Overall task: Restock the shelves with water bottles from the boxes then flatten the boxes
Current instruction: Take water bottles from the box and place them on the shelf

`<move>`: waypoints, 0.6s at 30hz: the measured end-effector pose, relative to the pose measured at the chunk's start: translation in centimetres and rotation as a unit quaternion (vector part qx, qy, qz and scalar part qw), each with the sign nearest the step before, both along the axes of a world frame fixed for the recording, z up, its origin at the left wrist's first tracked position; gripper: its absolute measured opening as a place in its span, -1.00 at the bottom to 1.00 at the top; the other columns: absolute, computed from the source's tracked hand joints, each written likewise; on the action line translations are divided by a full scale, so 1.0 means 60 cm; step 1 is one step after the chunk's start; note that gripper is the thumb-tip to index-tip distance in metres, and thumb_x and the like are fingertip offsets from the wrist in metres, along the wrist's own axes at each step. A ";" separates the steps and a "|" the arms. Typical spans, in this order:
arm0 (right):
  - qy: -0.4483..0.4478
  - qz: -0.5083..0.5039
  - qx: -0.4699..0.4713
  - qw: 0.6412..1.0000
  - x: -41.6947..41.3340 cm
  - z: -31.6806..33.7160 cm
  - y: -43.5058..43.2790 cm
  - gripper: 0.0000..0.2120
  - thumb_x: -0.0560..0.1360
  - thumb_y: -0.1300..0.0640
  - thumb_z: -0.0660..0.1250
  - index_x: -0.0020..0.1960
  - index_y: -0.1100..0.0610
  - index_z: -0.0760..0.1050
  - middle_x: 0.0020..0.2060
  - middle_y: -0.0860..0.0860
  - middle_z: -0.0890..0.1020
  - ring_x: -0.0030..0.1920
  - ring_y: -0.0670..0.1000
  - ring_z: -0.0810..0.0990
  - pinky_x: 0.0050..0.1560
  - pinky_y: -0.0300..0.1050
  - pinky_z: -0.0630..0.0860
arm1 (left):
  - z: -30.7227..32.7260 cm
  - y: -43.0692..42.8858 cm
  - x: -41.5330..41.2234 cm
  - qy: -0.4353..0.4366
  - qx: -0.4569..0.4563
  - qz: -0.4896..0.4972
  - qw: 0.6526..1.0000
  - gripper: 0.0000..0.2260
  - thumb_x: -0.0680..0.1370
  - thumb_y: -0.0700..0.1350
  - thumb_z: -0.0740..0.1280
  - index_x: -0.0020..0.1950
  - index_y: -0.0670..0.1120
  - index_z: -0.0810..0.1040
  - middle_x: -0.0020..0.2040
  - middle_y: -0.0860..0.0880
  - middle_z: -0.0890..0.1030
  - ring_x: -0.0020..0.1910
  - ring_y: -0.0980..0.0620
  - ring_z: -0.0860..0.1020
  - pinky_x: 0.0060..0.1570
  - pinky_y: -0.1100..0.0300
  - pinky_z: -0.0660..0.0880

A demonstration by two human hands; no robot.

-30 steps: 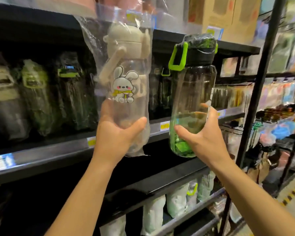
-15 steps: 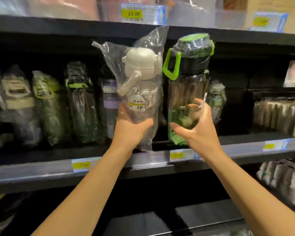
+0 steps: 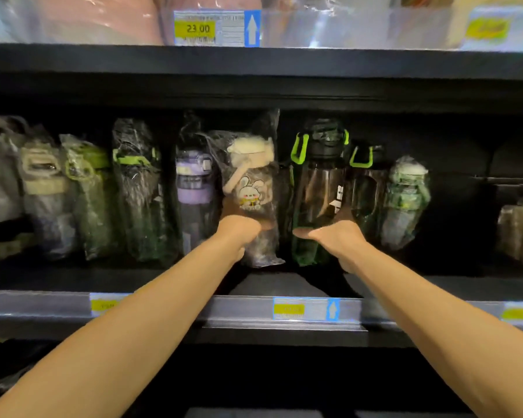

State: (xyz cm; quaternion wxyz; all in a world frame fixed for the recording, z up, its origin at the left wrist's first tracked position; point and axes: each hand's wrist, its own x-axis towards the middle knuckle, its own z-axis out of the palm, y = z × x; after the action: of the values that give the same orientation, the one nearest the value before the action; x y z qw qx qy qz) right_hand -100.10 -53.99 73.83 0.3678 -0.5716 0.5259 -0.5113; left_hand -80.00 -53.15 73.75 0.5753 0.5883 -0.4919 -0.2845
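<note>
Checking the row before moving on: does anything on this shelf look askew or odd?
Nothing looks spilled or broken. The rabbit bottle, held by the left hand, leans slightly, its loose bag bunching at the foot. The bagged bottles at far left slump against each other. The green-handled bottle in the right hand stands roughly upright.

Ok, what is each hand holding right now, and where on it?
The left hand grips the bagged bunny bottle around its lower body; the right hand grips the green-handled dark bottle around its lower body.

Bagged bottle (image 3: 249, 191) left of handled bottle (image 3: 320, 188)
</note>
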 end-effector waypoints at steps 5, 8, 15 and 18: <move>0.044 -0.046 0.025 0.998 -0.003 0.018 -0.048 0.23 0.18 -0.02 0.76 0.61 0.22 0.10 0.51 0.14 0.41 0.46 0.20 0.44 0.39 0.07 0.47 | 0.026 -0.030 -0.006 -0.069 0.016 0.028 0.997 0.10 0.33 -0.17 0.68 0.68 -0.16 0.03 0.59 -0.14 0.32 0.53 -0.14 0.36 0.46 0.02 0.39; 0.016 -0.037 0.055 0.998 -0.004 0.012 -0.062 0.24 0.21 -0.03 0.75 0.62 0.16 0.04 0.53 0.12 0.37 0.48 0.21 0.40 0.34 0.06 0.44 | 0.020 -0.035 -0.006 -0.064 0.022 0.032 0.997 0.09 0.34 -0.20 0.67 0.67 -0.13 0.03 0.54 -0.13 0.36 0.47 -0.17 0.41 0.37 -0.03 0.49; 0.039 -0.008 0.059 0.997 -0.002 -0.003 -0.089 0.13 0.22 -0.07 0.73 0.56 0.15 0.14 0.49 0.11 0.41 0.45 0.21 0.42 0.21 0.03 0.45 | 0.007 -0.049 0.000 -0.066 0.025 0.005 0.998 -0.03 0.40 -0.17 0.64 0.63 -0.09 0.10 0.46 -0.08 0.43 0.34 -0.08 0.46 -0.02 0.23 0.46; 0.062 0.004 0.051 0.997 0.006 -0.007 -0.093 0.24 0.22 -0.08 0.73 0.64 0.13 0.03 0.57 0.09 0.31 0.54 0.19 0.33 0.41 0.06 0.38 | -0.004 -0.051 0.002 -0.091 0.057 -0.011 0.994 -0.02 0.41 -0.11 0.64 0.65 -0.09 0.08 0.54 -0.08 0.38 0.47 -0.13 0.40 0.25 0.16 0.39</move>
State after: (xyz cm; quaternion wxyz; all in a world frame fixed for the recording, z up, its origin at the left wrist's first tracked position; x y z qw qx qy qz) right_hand -99.76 -59.56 73.44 0.3649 -0.5848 0.5708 -0.4461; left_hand -79.85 -56.22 73.49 0.4901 0.6384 -0.5317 -0.2637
